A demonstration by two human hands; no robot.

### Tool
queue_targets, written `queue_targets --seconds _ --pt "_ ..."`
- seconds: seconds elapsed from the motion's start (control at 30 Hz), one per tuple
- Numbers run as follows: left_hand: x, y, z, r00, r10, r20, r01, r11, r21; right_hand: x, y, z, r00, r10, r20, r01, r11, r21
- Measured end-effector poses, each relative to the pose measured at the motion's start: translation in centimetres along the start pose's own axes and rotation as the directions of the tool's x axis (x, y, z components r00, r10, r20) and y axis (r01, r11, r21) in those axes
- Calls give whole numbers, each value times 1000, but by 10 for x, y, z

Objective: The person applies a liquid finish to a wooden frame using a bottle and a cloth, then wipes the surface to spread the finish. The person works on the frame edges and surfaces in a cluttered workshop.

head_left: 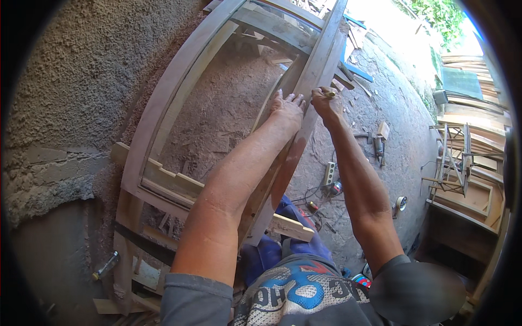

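A large wooden frame (163, 108) with rails and cross pieces stands in front of me, leaning near a rough plastered wall (81, 65). My left hand (288, 106) lies flat on the frame's right-hand rail (321, 60), fingers spread and pointing up. Just to its right, my right hand (326, 100) is closed around a small pale tool or piece of sandpaper (329, 94), pressed against the same rail. What exactly it holds is too small to tell.
Sawdust covers the ground inside the frame. On the dirt floor to the right lie a power strip (328, 174), cables, a hammer-like tool (379, 144) and a tape roll (401, 203). Stacked wooden frames and boards (467, 163) stand at the far right. A bottle (106, 265) lies at lower left.
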State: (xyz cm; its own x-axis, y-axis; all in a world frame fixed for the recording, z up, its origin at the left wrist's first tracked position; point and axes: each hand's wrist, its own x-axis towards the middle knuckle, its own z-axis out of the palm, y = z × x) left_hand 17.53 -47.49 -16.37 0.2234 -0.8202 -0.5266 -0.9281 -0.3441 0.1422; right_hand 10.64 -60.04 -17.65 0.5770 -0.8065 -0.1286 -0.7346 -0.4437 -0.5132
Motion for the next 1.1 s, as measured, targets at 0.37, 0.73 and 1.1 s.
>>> queue_targets --seconds 0.37,0.73,1.1 --pt "0 0 -3 1000 12 18 -12 1000 28 -7 8 5 1000 6 10 -6 998 58" --pt "10 -1 3 1000 1 14 -1 1000 18 -42 7 11 998 35 54 -38 997 73" --pt "4 2 -6 1000 21 14 -21 1000 1 -70 27 25 999 -6 42 -1 988 152"
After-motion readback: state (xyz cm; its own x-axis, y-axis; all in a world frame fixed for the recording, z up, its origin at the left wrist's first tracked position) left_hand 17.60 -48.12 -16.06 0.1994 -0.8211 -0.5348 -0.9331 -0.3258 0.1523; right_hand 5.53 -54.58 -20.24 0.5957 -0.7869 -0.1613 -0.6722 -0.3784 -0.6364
